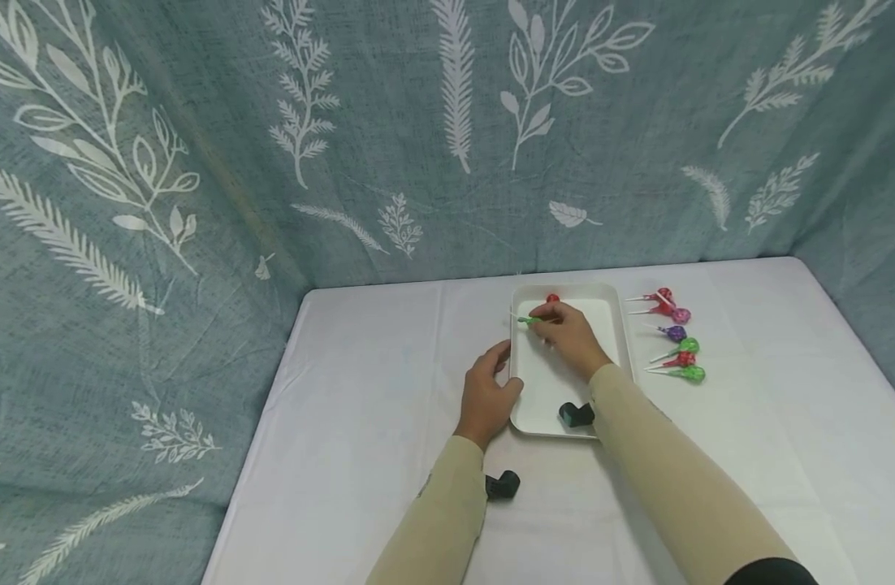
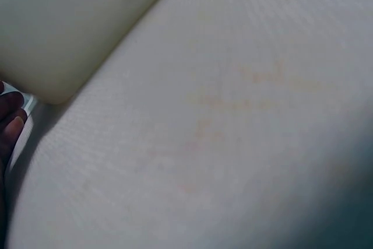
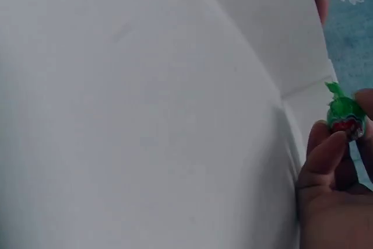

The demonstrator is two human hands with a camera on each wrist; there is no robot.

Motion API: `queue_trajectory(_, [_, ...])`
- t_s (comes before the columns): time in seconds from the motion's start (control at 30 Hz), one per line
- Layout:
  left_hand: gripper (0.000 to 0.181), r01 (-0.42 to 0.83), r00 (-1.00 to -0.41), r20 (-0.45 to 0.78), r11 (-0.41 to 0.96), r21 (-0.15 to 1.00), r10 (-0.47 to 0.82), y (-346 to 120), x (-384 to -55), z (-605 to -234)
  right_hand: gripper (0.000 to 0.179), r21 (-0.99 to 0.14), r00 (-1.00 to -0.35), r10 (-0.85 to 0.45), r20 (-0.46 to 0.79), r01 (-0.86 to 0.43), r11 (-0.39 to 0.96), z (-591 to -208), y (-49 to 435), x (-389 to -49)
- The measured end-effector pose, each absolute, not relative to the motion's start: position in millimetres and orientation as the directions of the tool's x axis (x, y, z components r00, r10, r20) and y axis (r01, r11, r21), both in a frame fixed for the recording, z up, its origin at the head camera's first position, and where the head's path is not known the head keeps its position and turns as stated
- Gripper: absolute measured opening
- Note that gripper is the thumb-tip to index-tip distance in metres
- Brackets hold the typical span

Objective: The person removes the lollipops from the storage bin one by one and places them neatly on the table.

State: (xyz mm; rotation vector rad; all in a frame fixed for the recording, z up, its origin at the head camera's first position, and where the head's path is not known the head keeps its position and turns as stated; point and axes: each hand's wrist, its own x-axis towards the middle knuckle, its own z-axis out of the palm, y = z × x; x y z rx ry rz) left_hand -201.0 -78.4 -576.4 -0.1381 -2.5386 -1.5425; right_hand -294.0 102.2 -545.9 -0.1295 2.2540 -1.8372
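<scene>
My right hand (image 1: pixel 564 333) is over the far left part of a white tray (image 1: pixel 550 406), pinching a green-wrapped lollipop (image 1: pixel 528 320). Its white stick points left in the head view. In the right wrist view, thumb and fingertips hold the lollipop's round green head (image 3: pixel 347 115) above the tray's corner. A red lollipop (image 1: pixel 553 298) lies at the tray's far end, partly hidden by my right hand. My left hand (image 1: pixel 487 398) holds the tray's left rim, the thumb reaching over the edge. Only a few of its fingers (image 2: pixel 13 123) show in the left wrist view.
Right of the tray, several lollipops lie in a column on the white-covered table (image 1: pixel 374 406): red and pink ones (image 1: pixel 667 305), a purple one (image 1: pixel 676 333), then green and red ones (image 1: pixel 689 361). A patterned blue-green curtain (image 1: pixel 418 146) hangs behind the table. Black wrist devices (image 1: pixel 503 485) sit by both sleeves.
</scene>
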Motion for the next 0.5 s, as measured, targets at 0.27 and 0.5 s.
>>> queue_trajectory(0.27, [0.062, 0.184, -0.978, 0.209, 0.469, 0.864, -0.001, -78.2, -201.2, -576.3, 0.026, -0.951, -0.949, -0.292, -0.123, 0.029, 0.307, -538.2, 101.2, -287.3])
queue_trajectory(0.5, [0.063, 0.183, -0.978, 0.209, 0.450, 0.874, -0.009, -78.9, -201.5, -576.5, 0.026, -0.946, -0.949, -0.288, -0.129, 0.030, 0.322, -536.5, 100.6, -285.2])
